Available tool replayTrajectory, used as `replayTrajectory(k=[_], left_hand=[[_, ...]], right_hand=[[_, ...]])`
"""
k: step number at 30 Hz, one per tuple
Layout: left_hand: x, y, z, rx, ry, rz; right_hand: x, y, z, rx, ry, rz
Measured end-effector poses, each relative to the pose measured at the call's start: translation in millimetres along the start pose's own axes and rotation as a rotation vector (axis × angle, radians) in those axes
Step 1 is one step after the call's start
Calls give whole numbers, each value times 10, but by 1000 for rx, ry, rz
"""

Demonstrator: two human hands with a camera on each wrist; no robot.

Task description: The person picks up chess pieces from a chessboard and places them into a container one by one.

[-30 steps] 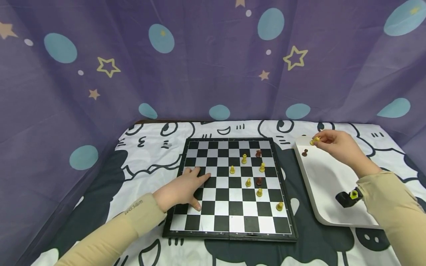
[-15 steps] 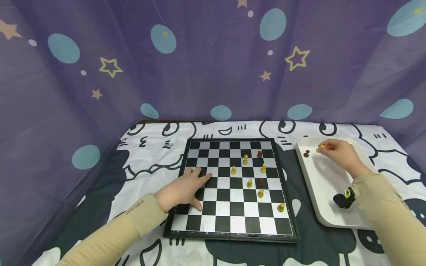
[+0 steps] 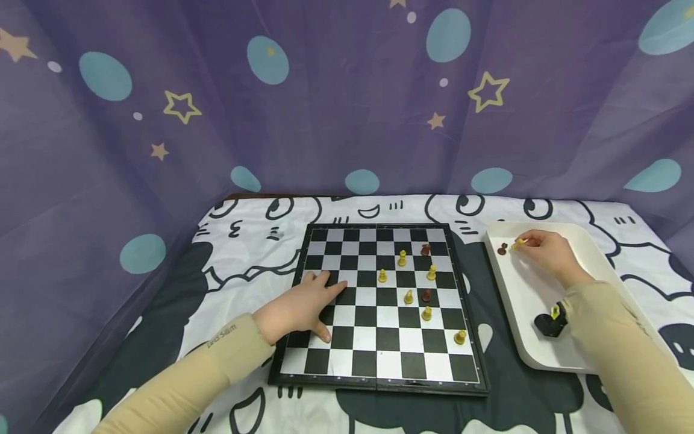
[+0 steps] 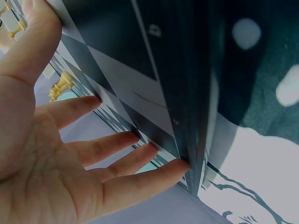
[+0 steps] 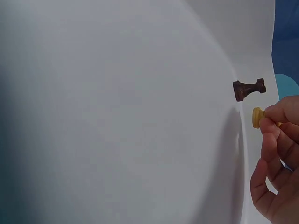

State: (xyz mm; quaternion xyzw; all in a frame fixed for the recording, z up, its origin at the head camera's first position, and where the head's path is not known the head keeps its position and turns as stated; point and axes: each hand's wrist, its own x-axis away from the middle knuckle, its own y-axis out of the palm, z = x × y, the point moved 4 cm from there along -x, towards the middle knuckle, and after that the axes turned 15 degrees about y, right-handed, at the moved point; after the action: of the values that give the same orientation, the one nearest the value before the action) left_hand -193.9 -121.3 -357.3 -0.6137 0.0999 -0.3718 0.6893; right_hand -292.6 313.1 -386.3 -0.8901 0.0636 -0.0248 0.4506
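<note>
In the head view my right hand (image 3: 550, 256) pinches a yellow chess piece (image 3: 518, 242) at the far left corner of the white tray (image 3: 520, 355). Its base shows in the right wrist view, while the fingers cover its top, so I cannot tell which piece it is. Just beside it lies a dark brown rook (image 5: 249, 88) in the tray, apart from my fingers. My left hand (image 3: 303, 304) rests with spread, straight fingers on the left side of the chessboard (image 3: 363, 355); the left wrist view has its fingertips touching the squares.
Several yellow chess pieces, one a pawn (image 3: 382, 276), stand on the board's right half. Two brown pieces, one a knight (image 3: 425, 249), are among them. A patterned cloth (image 3: 255, 241) lies underneath, and a purple curtain (image 3: 325, 138) hangs behind.
My right hand has come from above the tray's far edge down into it, bringing the yellow piece close to the brown rook. My left hand stays on the board.
</note>
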Motion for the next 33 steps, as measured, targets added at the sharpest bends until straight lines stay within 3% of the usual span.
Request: replayTrajectory(k=[13, 33], left_hand=[[-1, -14, -3, -12, -1, 4], [8, 18, -2, -18, 4, 9]], right_hand=[[-32, 44, -9, -12, 7, -35], [-32, 90, -11, 64, -8, -61]])
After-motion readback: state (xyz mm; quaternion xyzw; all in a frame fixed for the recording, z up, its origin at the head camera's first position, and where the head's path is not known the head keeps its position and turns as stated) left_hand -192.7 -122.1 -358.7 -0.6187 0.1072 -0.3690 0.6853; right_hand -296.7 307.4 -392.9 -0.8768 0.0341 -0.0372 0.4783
